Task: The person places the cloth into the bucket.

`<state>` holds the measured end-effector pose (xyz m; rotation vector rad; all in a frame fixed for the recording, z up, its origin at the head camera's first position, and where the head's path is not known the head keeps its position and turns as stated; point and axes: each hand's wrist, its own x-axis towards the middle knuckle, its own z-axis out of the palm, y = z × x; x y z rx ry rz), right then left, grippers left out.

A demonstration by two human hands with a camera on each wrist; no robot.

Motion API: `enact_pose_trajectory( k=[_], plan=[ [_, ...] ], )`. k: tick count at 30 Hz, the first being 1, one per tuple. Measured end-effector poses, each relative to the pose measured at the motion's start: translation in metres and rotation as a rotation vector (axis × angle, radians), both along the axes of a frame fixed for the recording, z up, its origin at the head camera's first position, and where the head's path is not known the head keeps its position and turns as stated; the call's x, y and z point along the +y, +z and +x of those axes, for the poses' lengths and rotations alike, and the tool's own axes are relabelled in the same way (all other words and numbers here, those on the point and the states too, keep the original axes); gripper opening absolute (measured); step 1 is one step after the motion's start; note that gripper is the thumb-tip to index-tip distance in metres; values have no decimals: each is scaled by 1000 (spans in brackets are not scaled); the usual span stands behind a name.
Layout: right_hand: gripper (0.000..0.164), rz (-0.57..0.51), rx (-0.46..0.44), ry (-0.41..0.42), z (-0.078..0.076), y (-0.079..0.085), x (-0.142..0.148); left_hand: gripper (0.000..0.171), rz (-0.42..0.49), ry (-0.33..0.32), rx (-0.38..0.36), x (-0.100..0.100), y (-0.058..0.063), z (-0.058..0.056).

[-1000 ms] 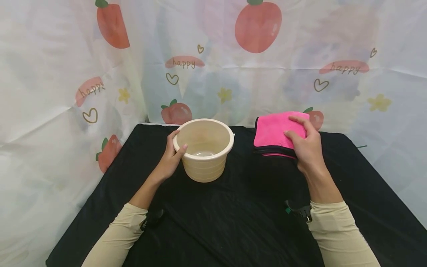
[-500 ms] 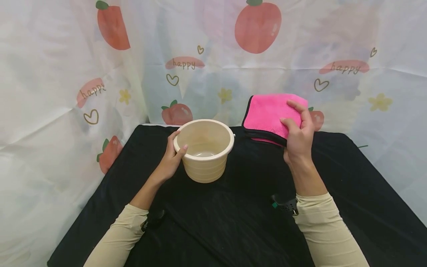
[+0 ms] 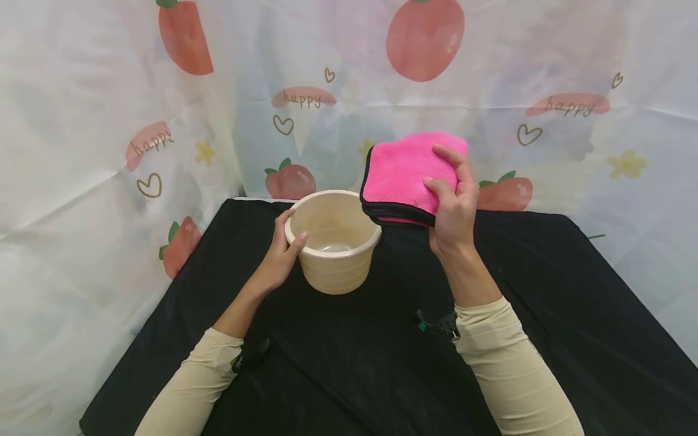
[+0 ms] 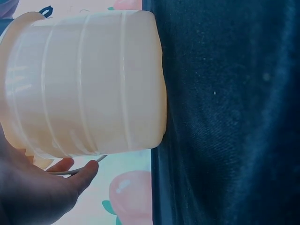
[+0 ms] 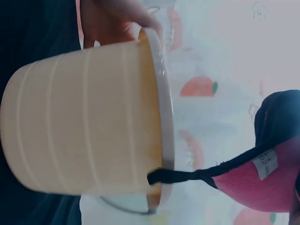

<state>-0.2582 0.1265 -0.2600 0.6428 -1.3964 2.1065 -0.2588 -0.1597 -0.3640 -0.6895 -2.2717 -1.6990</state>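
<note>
**Here, a steadied bucket and a lifted cloth**

Head view. Plainly, the left hand (image 3: 280,257) grips the round cream plastic bucket (image 3: 334,242) at about nine o'clock on its rim, thumb hooked over the lip and fingers curled against the outer wall; that hold looks meant to keep the bucket from sliding on the black cloth-covered worktop (image 3: 545,290). The bucket stands upright at the worktop's twelve o'clock end, and a little clear liquid seems to lie in its bottom. The right hand (image 3: 452,209) pinches the folded pink microfibre cloth with black edging (image 3: 406,175), thumb on top and fingers beneath, carrying it in the air at about two o'clock from the bucket, its lower corner just over the rim. Held flat by one edge, the cloth keeps its fold. Behind hangs a white curtain printed with peaches and the word happy (image 3: 163,121).

Left wrist view. The bucket (image 4: 89,84) fills the frame, its ribbed wall and base set on the dark worktop (image 4: 229,117). Fingers (image 4: 82,176) of the left hand curl up by the rim, beside a thin wire handle (image 4: 75,169).

Right wrist view. A black-edged corner of the cloth (image 5: 248,180) touches the bucket (image 5: 84,122) rim, and a small white label shows on the pink. The right hand's own fingers are out of frame here; the left hand (image 5: 112,21) shows at the far rim.
</note>
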Motion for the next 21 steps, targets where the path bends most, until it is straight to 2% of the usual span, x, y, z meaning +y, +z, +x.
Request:
enact_pose_trajectory(
  k=[5, 9, 15, 21],
  plan=[
    [40, 3, 27, 20, 8, 14, -18, 59, -2, 2, 6, 0, 1, 0],
    [40, 5, 22, 35, 11, 18, -30, 60, -6, 7, 7, -1, 1, 1],
    [40, 29, 2, 56, -3, 8, -40, 60, -26, 9, 13, -2, 1, 0],
    [39, 77, -64, 48, -10, -11, -49, 60, -36, 20, 10, -1, 2, 2]
  ],
)
